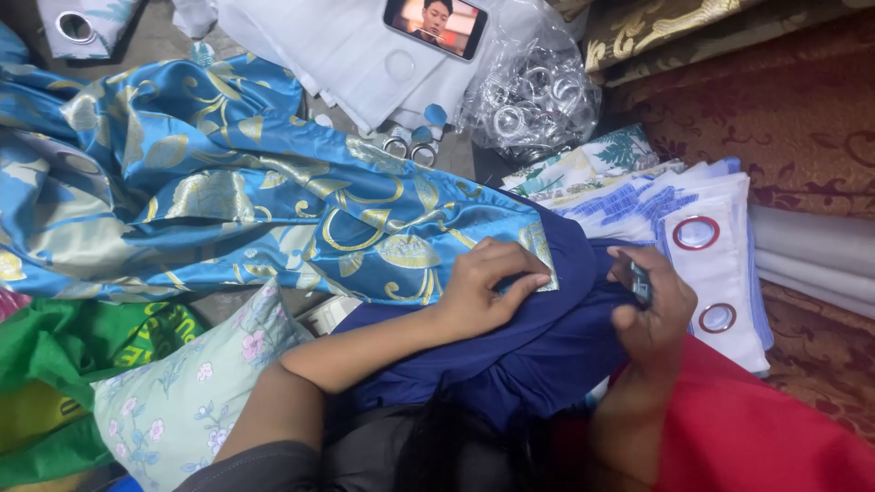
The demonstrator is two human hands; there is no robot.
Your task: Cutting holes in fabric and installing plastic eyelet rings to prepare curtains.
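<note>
My left hand [483, 287] presses flat on the corner of a shiny blue fabric with gold leaf patterns [228, 191], where it meets its dark navy lining [538, 351]. My right hand [652, 305] is curled around a small dark tool [641, 282], held just to the right of that corner over the navy cloth. The patterned fabric spreads across the left and middle of the view. Part of the tool is hidden by my fingers.
A folded white and blue curtain with red-ringed eyelets [711, 241] lies at right. A clear bag of metal rings [533, 96], loose rings [410, 146], white cloth and a phone playing video [436, 23] sit at the back. Green cloth [73, 355], floral pillow [196, 392], red cloth [756, 428] are near.
</note>
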